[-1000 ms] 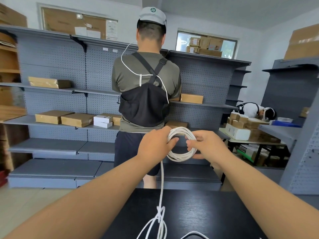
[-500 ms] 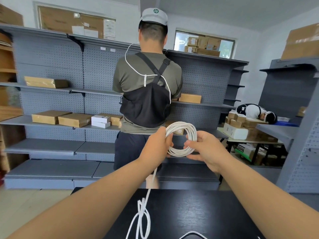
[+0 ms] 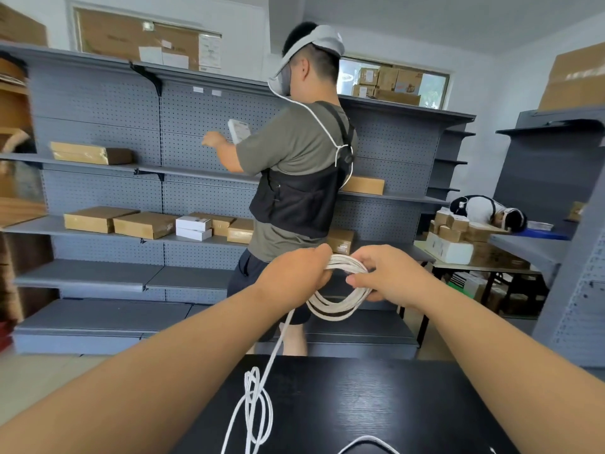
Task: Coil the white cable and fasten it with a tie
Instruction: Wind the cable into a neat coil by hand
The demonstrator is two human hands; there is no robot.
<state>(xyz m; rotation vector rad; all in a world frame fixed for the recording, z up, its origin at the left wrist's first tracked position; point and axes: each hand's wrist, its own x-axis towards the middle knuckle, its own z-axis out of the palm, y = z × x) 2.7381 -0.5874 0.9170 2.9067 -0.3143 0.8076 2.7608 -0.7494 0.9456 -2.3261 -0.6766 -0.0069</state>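
Head cam: we hold the coiled white cable [image 3: 340,306] in the air above the tabletop [image 3: 393,404]. Left hand [image 3: 294,273] has its fingers wrapped round one side and right hand [image 3: 389,276] pinches the other, so the loops don't spring apart. The ring sits tilted, long axis left-right, and its loose tail [image 3: 253,385] drops onto the tabletop, tangled.

Bright, even light fills the room, with daylight entering through the high window [image 3: 432,88] at the back and soft shadows under the shelves [image 3: 98,276]. Wide-angle distortion bends lines near the edges, and the far left side is blurred.
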